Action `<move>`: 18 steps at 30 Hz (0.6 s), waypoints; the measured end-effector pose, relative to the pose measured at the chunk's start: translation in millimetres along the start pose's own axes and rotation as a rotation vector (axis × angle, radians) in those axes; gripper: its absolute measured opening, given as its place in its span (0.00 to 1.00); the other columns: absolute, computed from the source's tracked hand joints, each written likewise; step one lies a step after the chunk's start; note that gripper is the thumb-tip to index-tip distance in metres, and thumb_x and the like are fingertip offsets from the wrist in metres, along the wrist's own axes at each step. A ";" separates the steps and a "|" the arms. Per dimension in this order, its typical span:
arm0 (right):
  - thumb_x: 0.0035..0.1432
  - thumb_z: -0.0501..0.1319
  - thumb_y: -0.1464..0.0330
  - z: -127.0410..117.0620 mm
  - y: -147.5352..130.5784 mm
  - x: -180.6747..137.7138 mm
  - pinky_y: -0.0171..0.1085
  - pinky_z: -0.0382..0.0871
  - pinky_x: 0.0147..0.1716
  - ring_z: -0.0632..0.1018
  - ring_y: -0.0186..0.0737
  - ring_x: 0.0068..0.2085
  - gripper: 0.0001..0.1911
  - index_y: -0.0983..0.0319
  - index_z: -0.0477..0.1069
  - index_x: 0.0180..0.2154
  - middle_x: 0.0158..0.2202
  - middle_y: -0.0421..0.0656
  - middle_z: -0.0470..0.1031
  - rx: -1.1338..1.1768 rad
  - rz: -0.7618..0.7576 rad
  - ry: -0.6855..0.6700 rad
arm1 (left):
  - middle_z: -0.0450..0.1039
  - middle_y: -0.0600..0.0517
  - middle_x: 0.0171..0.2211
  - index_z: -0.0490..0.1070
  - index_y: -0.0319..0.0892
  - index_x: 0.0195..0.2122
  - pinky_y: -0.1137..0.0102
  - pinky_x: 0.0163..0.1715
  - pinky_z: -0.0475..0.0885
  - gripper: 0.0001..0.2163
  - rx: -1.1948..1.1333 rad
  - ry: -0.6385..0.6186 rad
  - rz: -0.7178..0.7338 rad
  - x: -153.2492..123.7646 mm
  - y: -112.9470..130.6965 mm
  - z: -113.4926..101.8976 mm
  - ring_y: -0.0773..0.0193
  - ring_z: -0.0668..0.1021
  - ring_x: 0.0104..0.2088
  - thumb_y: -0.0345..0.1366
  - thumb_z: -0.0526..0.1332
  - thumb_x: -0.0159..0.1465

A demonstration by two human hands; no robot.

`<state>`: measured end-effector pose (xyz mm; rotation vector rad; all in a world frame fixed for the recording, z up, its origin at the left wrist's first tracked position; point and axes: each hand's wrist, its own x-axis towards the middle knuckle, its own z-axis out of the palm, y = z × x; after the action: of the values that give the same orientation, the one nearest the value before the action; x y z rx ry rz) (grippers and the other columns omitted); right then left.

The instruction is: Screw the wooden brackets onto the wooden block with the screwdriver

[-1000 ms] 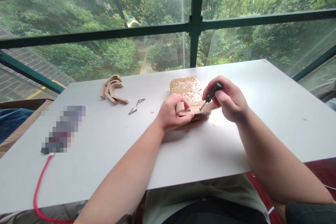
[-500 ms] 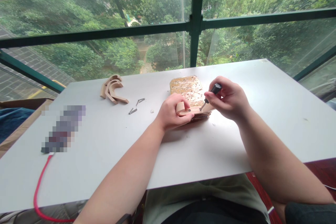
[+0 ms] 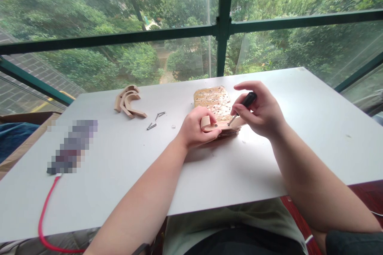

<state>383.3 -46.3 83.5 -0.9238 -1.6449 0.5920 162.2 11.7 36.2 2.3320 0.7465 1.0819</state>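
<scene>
- The wooden piece (image 3: 222,126) lies along the near edge of the block (image 3: 211,101), mid-table.
- Left hand (image 3: 196,127): fingers clasp its left end.
- Right hand (image 3: 263,109): thumb and fingers pinch the screwdriver (image 3: 248,99), index raised.
- Left: metal pieces (image 3: 151,126); farther, curved parts (image 3: 128,105).

The screwdriver handle (image 3: 249,99) is black, the block (image 3: 209,98) yellowy-brown with dark spots, the counter (image 3: 317,135) white, the cord (image 3: 42,212) pinky-red.

Open worktop (image 3: 323,139) lies to the right. Left of the left hand (image 3: 199,127), screws (image 3: 151,126) and curved wooden pieces (image 3: 128,108) obstruct.
</scene>
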 end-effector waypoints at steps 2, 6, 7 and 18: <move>0.61 0.64 0.72 -0.7 1.0 -0.1 0.36 0.73 0.33 0.80 0.36 0.32 0.20 0.57 0.64 0.53 0.30 0.36 0.74 -0.005 -0.017 -0.009 | 0.74 0.54 0.32 0.70 0.45 0.32 0.64 0.40 0.72 0.10 0.004 -0.004 -0.005 0.1 0.4 -0.3 0.61 0.76 0.36 0.37 0.71 0.54; 0.60 0.60 0.74 -4.7 -1.1 -1.3 0.36 0.70 0.31 0.78 0.37 0.32 0.14 0.58 0.67 0.48 0.32 0.39 0.76 -0.008 -0.045 -0.082 | 0.75 0.53 0.32 0.70 0.45 0.32 0.64 0.40 0.73 0.10 0.010 -0.012 -0.013 0.6 0.8 -0.4 0.60 0.77 0.36 0.37 0.71 0.54; 0.60 0.58 0.75 -5.8 -2.0 -1.6 0.36 0.69 0.30 0.78 0.37 0.32 0.13 0.59 0.67 0.47 0.32 0.40 0.77 0.004 -0.043 -0.097 | 0.75 0.53 0.32 0.70 0.45 0.32 0.64 0.41 0.73 0.10 0.010 -0.012 -0.014 0.6 0.7 -0.2 0.60 0.77 0.36 0.37 0.71 0.54; 0.60 0.67 0.69 -13.5 -8.2 2.2 0.36 0.67 0.29 0.76 0.37 0.32 0.05 0.60 0.71 0.35 0.31 0.42 0.75 -0.181 -0.022 -0.039 | 0.75 0.53 0.34 0.72 0.44 0.34 0.64 0.42 0.74 0.10 -0.029 -0.026 -0.004 0.1 -1.9 -1.2 0.60 0.77 0.38 0.36 0.71 0.54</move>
<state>393.8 -50.2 94.7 -1.0287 -1.7625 0.4539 160.8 13.4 35.8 2.3150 0.7213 1.0520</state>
